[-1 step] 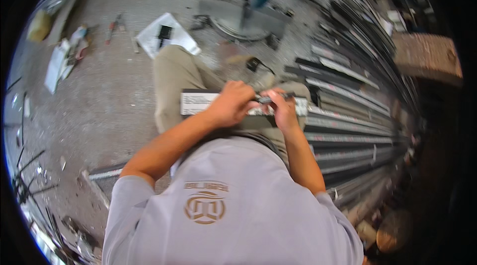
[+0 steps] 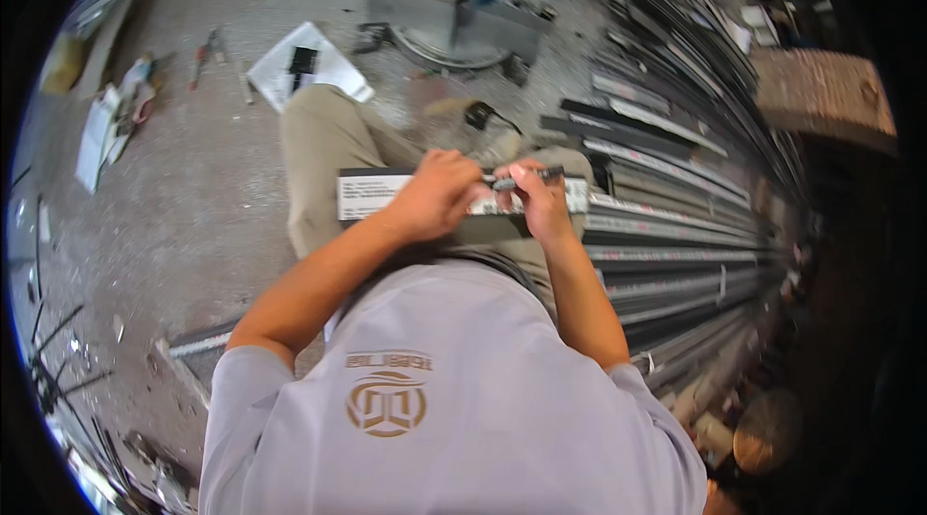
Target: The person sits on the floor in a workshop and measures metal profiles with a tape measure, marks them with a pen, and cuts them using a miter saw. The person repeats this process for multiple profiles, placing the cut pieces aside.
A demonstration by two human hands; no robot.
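Across my lap lies a dark flat bar (image 2: pixel 359 194) with a long white printed label on its upper face. My right hand (image 2: pixel 544 208) is over the right part of the bar, its fingers pinched round a dark marker-like pen (image 2: pixel 552 173). The pen lies roughly level, its other end pointing at my left hand (image 2: pixel 439 196). My left hand is closed above the middle of the bar, knuckles up, close to the end of the pen. What its fingers hold, if anything, is hidden under the hand.
Beyond my knees stands a saw (image 2: pixel 454 23) with a grey fence. A white sheet (image 2: pixel 323 81) with a black piece on it lies by my left knee. Many long dark profiles (image 2: pixel 666 225) fill the right side, near a wooden block (image 2: pixel 821 95). Hand tools (image 2: pixel 205 59) lie far left.
The whole view has shifted slightly, so the scene sits a little further left and up. The pen in my right hand is tilted slightly more. Both hands stay over the bar.
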